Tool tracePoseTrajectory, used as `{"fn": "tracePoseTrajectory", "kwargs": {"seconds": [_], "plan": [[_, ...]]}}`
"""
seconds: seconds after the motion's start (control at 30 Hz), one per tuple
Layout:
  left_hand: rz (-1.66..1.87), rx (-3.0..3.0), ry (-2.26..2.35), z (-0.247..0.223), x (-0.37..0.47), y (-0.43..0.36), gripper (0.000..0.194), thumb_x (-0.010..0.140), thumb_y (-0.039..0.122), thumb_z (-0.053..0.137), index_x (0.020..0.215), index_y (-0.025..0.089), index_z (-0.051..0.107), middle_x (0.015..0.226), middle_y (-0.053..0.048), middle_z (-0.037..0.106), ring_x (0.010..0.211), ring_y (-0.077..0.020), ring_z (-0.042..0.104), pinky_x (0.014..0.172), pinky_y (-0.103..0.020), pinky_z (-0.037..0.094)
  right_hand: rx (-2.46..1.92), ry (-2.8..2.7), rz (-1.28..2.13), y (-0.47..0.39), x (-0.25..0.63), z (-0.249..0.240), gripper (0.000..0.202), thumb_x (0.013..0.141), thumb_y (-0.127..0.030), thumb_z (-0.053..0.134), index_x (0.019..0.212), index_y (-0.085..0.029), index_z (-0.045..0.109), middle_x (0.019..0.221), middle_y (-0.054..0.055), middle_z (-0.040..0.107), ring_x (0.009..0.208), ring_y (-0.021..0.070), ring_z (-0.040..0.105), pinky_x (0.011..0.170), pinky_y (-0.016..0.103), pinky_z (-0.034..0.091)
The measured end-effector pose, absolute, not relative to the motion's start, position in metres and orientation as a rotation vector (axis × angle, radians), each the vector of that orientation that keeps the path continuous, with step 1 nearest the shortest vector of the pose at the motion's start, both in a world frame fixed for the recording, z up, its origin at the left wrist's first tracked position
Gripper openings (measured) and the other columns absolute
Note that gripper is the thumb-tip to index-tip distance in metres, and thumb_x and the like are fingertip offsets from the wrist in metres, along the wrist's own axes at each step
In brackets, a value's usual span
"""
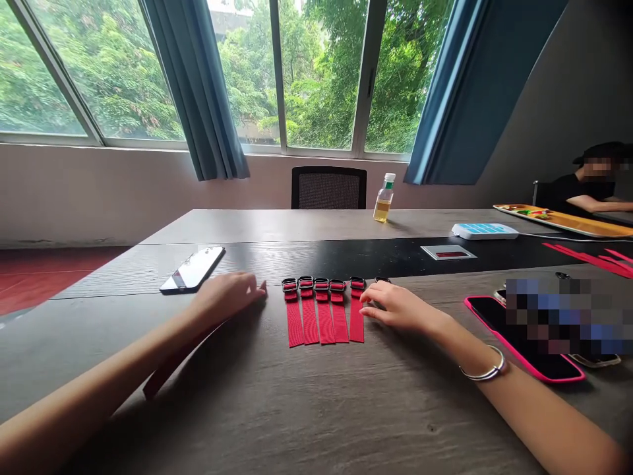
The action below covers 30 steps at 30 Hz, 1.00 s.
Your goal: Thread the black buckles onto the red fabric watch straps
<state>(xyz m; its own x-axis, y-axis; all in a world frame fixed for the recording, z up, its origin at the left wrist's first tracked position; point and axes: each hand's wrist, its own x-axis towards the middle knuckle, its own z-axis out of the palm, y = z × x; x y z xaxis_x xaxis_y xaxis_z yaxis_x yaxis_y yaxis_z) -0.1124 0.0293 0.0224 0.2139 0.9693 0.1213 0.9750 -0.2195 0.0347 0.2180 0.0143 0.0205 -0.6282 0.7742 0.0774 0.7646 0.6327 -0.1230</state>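
Note:
Five short red webbing straps [324, 323] lie side by side on the table, each with a black buckle [322, 285] at its far end. The rightmost one stands slightly apart from the others. To their left, my left hand [230, 293] is closed with its fingertips together. A dark red strap [161, 381] runs back from it beneath my forearm; the part in the fingers is hidden. My right hand [393, 305] rests at the rightmost strap, fingers bent but apart, fingertips at its edge. Just behind that hand, another black buckle [382, 280] shows, mostly covered.
A phone [194, 269] lies beyond my left hand. At right are a pink-cased phone [519, 340], a power strip [485, 231], loose red straps [588, 257] and an orange tray [588, 223]. A bottle [384, 199] stands farther back; a person [588, 185] sits far right.

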Motion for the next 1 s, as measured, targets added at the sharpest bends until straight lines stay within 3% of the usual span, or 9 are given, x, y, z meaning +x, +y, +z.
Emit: {"fn": "tracePoseTrajectory", "kwargs": {"seconds": [0.23, 0.4, 0.53, 0.63, 1.0], "plan": [[-0.109, -2.805, -1.981, 0.017, -0.090, 0.015, 0.048, 0.078, 0.061, 0.034, 0.079, 0.019, 0.056, 0.082, -0.007, 0.064, 0.072, -0.0214, 0.058, 0.061, -0.028, 0.039, -1.150, -2.730, -0.028, 0.012, 0.215, 0.017, 0.013, 0.086, -0.025, 0.054, 0.091, -0.016, 0.062, 0.089, 0.009, 0.062, 0.083, 0.0198, 0.057, 0.073, 0.033, 0.046], [0.014, -2.991, -1.874, 0.031, -0.087, -0.009, 0.040, 0.081, 0.050, 0.036, 0.100, 0.020, 0.055, 0.090, -0.007, 0.063, 0.076, -0.0207, 0.057, 0.067, -0.030, 0.041, -1.122, -2.737, -0.070, 0.010, 0.215, 0.018, 0.014, 0.087, -0.026, 0.054, 0.086, -0.016, 0.063, 0.085, 0.008, 0.063, 0.080, 0.0193, 0.057, 0.073, 0.033, 0.046], [0.162, -2.992, -1.815, 0.032, -0.099, -0.010, 0.028, 0.077, 0.046, 0.043, 0.074, 0.020, 0.054, 0.078, -0.005, 0.062, 0.066, -0.0197, 0.054, 0.060, -0.029, 0.038, -1.154, -2.748, -0.058, 0.010, 0.214, 0.020, 0.014, 0.085, -0.025, 0.056, 0.092, -0.015, 0.064, 0.093, 0.008, 0.064, 0.086, 0.0197, 0.058, 0.078, 0.032, 0.046], [0.289, -2.905, -1.805, 0.028, -0.107, -0.001, 0.033, 0.076, 0.047, 0.041, 0.059, 0.019, 0.046, 0.068, -0.006, 0.059, 0.061, -0.0200, 0.050, 0.055, -0.029, 0.034, -1.175, -2.749, -0.072, 0.011, 0.214, 0.019, 0.015, 0.086, -0.026, 0.056, 0.093, -0.016, 0.064, 0.094, 0.008, 0.064, 0.087, 0.0194, 0.057, 0.077, 0.032, 0.046], [0.183, -2.705, -1.884, 0.024, -0.114, 0.018, 0.038, 0.080, 0.045, 0.034, 0.054, 0.020, 0.045, 0.056, -0.009, 0.059, 0.054, -0.0220, 0.053, 0.052, -0.030, 0.033, -1.121, -2.788, -0.067, 0.009, 0.210, 0.022, 0.015, 0.087, -0.025, 0.054, 0.088, -0.014, 0.064, 0.086, 0.008, 0.062, 0.081, 0.0194, 0.057, 0.073, 0.033, 0.046]]}}
